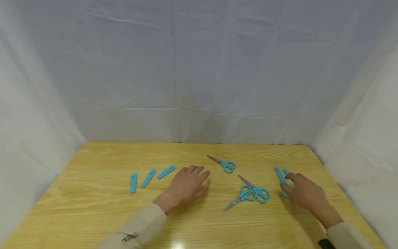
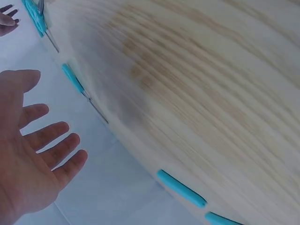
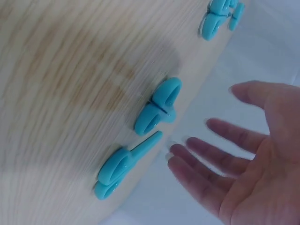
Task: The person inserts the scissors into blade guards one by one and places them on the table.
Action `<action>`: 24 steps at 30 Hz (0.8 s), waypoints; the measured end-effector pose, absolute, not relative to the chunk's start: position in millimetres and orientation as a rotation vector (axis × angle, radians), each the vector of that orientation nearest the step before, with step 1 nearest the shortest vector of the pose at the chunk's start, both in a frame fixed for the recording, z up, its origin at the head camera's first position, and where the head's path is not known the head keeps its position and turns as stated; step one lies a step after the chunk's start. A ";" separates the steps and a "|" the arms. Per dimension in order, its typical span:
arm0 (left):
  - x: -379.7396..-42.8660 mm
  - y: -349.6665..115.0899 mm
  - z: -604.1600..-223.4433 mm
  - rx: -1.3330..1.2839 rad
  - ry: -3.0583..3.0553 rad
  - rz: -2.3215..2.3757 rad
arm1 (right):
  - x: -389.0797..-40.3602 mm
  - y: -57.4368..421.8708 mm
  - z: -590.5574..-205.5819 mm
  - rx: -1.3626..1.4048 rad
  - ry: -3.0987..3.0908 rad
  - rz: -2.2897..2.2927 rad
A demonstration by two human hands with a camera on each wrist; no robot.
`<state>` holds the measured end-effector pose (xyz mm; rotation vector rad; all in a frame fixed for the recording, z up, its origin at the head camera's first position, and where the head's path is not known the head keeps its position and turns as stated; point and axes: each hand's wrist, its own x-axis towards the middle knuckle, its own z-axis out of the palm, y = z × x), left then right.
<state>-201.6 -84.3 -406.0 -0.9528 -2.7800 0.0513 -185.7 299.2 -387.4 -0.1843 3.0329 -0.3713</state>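
Note:
My left hand (image 1: 188,185) hovers palm down over the table between the caps and scissors, fingers spread and holding nothing. Nearest it on the left lie three loose turquoise blade caps: one cap (image 1: 166,172), a second (image 1: 149,178) and a third (image 1: 133,183). To its right are three bare-bladed scissors with turquoise handles: one pair (image 1: 228,166) farther back, and two pairs (image 1: 247,193) (image 1: 262,194) with handles touching or overlapping. My right hand (image 1: 306,193), also holding nothing, hangs over capped scissors (image 1: 280,175) and another turquoise piece (image 1: 286,171), partly hiding them. Both show scissor handles (image 3: 115,166) (image 3: 159,105) in the right wrist view.
The pale wooden table (image 1: 93,214) has rounded back corners. White cloth (image 1: 199,69) hangs behind it and on both sides. A dark band (image 1: 325,243) shows near the right sleeve.

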 end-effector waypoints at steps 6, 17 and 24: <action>-202.2 -104.0 -408.1 -0.888 -2.767 -0.001 | -182.4 284.8 -392.4 -0.331 3.067 -0.427; -205.0 -134.0 -411.2 -0.801 -2.788 -0.044 | -180.9 266.2 -406.6 -0.558 3.083 -0.433; -203.2 -152.0 -415.4 -0.707 -2.848 -0.195 | -180.5 256.3 -411.3 -0.583 3.052 -0.360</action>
